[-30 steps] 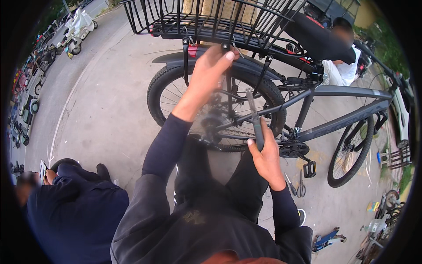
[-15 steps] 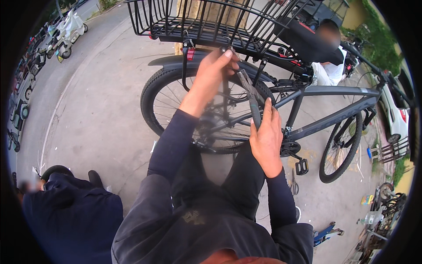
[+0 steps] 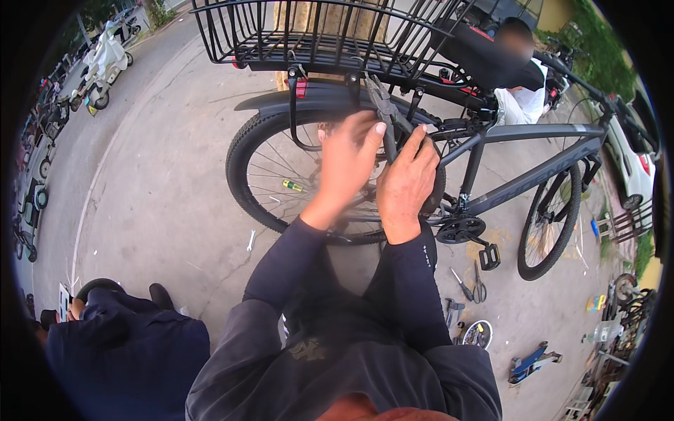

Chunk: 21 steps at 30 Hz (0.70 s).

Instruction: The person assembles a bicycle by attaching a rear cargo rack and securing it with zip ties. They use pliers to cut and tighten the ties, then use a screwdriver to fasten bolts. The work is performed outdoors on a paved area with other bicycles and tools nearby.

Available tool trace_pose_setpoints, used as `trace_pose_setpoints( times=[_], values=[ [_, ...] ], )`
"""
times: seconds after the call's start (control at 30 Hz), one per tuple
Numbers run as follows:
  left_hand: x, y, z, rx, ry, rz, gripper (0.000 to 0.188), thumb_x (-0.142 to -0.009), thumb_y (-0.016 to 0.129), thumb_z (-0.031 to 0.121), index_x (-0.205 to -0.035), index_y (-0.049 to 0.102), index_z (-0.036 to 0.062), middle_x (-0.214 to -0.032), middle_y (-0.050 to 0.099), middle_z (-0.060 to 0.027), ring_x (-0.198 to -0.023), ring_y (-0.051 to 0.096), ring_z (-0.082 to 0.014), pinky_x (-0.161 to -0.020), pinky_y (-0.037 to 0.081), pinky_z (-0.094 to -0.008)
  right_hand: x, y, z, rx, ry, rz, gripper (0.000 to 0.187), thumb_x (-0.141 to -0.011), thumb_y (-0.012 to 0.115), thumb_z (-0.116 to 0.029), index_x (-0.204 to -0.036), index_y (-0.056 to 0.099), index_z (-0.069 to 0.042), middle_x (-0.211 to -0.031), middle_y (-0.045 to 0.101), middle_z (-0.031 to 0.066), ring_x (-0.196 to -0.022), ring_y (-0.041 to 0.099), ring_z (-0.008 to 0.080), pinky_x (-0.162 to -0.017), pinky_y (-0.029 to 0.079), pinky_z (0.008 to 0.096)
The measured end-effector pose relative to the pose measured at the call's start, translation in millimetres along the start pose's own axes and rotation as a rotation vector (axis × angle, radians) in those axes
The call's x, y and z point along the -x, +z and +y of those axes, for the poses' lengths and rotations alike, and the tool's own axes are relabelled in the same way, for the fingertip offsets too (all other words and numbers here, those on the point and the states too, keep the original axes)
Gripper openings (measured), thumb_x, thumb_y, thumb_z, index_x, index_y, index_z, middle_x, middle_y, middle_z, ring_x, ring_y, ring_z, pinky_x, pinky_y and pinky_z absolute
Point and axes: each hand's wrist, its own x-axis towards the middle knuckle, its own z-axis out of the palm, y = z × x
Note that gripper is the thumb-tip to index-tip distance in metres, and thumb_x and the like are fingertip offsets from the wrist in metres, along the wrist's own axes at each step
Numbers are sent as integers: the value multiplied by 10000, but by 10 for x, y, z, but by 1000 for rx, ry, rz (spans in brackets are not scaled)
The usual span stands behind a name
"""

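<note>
Under the black basket [image 3: 330, 35], stiff metal pliers [image 3: 385, 112] are gripped by both hands; handles are best held firmly.

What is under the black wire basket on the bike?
Under the basket sits a black mudguard with a red reflector, curving over the rear wheel. Both hands hide the wheel's right part.

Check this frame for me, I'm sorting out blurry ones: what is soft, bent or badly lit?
Head view: the left hand is motion-smeared, while the right hand on the pliers stays fairly sharp; the fisheye bends the basket and the bicycle frame toward a black rim; daylight is flat, with only faint shadows on the pavement.
</note>
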Motion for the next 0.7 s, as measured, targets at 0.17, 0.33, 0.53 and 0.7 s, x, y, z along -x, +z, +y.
trace_pose_setpoints(
  times=[0.17, 0.33, 0.53, 0.7],
  values=[
    [-136, 9, -229, 74, 23, -81, 399, -1006, 619, 229, -1212, 611, -112, -1068, 725, -235, -1003, 715, -251, -855, 539, -348, 20, 116, -24, 3, 12, 30, 602, -886, 599, -62, -1437, 407, 89, -1235, 534, 265, -1091, 560, 431, -841, 509, 482],
    [-158, 15, -219, 40, -25, -119, 409, -1010, 603, 230, -1224, 599, -118, -1072, 720, -248, -996, 703, -252, -858, 531, -351, 15, 151, -6, -10, 29, 49, 775, -749, 666, 38, -1464, 371, 86, -1231, 524, 267, -1063, 552, 436, -886, 492, 496],
    [-166, -8, -229, 60, -17, -98, 412, -1009, 603, 229, -1224, 593, -121, -1071, 716, -242, -986, 694, -258, -860, 525, -357, -22, 137, -47, -10, 33, 19, 761, -749, 672, 32, -1456, 395, 78, -1205, 539, 246, -1029, 565, 421, -853, 500, 489],
    [-118, 86, -99, 77, -29, -92, 411, -1016, 603, 240, -1244, 596, -103, -1038, 719, -155, -925, 671, -170, -748, 538, -309, 7, 105, 66, 8, 52, 22, 677, -797, 650, -14, -1435, 438, 65, -1149, 563, 230, -1001, 575, 408, -784, 526, 459]
  ],
)
